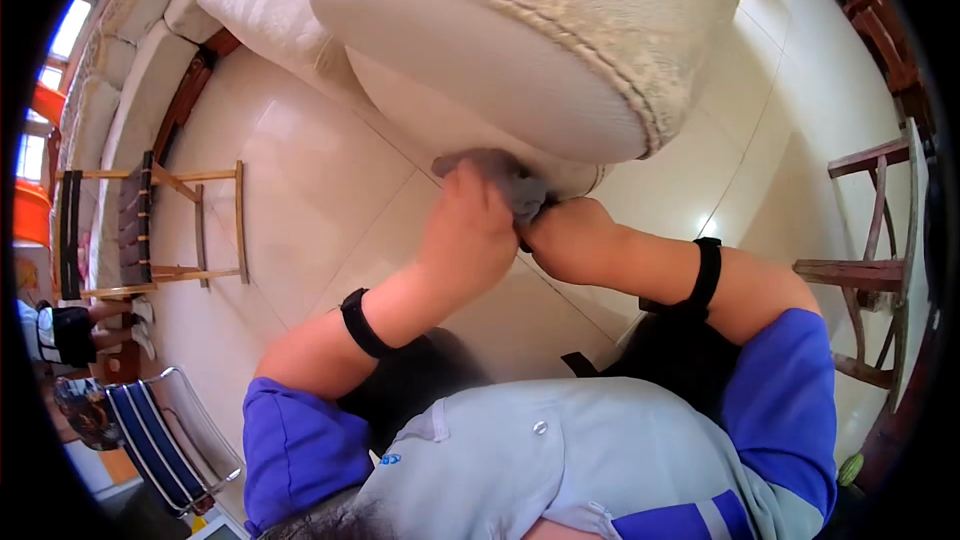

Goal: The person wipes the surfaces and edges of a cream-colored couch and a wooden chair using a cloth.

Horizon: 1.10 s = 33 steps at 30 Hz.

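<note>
A crumpled grey cloth is bunched between my two hands, just in front of a cream upholstered sofa. My left hand is closed around the cloth's left side, its fingers slightly blurred. At the other side, my right hand is curled into a fist against the cloth, with its fingertips mostly hidden. The sofa's rounded, piped arm bulges toward me above both hands. I cannot tell whether the cloth touches the sofa's lower part. Black bands circle both of my forearms.
Pale glossy tiles cover the floor. On the left stand a wooden-framed chair and a metal-framed chair, with another person's legs between them. A wooden stand is at the right. More cream seating lines the far left.
</note>
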### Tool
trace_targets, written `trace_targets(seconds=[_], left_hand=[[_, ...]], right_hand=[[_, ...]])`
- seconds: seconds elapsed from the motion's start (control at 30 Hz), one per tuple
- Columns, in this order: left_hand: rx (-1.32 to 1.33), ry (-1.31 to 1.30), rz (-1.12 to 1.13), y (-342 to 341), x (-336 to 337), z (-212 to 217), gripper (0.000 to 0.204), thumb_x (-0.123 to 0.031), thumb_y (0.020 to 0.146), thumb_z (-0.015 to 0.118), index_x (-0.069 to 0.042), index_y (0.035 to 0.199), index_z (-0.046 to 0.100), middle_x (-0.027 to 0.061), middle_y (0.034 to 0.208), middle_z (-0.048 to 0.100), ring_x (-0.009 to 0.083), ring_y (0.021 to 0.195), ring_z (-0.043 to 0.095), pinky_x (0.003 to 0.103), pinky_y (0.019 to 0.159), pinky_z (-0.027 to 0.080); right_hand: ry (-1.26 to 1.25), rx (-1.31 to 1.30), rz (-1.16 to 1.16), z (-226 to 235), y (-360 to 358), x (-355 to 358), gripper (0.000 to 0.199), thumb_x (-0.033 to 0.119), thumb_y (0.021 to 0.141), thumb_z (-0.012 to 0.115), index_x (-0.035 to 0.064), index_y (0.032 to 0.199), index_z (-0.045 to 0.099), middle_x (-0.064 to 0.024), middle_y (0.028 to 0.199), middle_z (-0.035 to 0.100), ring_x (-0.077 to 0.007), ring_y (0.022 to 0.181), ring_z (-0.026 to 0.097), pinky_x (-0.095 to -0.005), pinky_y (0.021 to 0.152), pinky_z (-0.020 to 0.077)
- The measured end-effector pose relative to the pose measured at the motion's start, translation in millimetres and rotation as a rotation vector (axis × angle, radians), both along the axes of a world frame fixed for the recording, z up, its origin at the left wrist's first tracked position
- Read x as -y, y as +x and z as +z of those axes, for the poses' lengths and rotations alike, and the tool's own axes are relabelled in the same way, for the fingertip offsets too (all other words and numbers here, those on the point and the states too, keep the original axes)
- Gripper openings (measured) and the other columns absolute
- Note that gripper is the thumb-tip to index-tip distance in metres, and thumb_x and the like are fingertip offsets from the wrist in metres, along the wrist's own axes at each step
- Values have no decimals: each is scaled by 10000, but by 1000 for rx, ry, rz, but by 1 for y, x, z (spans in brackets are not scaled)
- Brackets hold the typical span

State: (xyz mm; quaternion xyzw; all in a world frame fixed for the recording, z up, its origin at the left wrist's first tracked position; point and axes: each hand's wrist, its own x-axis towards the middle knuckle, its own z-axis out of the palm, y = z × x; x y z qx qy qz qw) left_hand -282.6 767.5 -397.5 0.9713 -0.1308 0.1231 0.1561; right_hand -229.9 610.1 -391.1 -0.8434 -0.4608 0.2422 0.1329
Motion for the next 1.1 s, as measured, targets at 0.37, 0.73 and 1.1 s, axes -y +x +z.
trace_targets(seconds=[0.37, 0.73, 1.1], left_hand=[[-14, -1150, 457, 17, 30, 39, 337, -130, 890, 416, 11, 1194, 378, 104, 1112, 473, 191, 990, 464, 305, 911, 352], [-16, -890, 541, -10, 74, -110, 282, -96, 790, 417, 75, 1013, 437, 267, 1075, 435, 409, 975, 423, 452, 945, 272], [546, -564, 419, 33, 28, 8, 525, -126, 732, 471, 66, 1205, 349, 225, 1213, 350, 380, 1123, 344, 432, 974, 269]], right_hand=[[187, 232, -178, 53, 4, 20, 236, 135, 706, 585, 18, 874, 466, -122, 566, 570, -320, 524, 584, -415, 448, 442], [-51, 14, -17, -40, 20, 39, 169, 177, 743, 592, 40, 836, 554, -154, 700, 606, -344, 690, 605, -439, 591, 478], [525, 246, -133, 62, 2, 20, 391, 110, 717, 663, 37, 1065, 501, -116, 668, 578, -283, 577, 580, -356, 516, 469]])
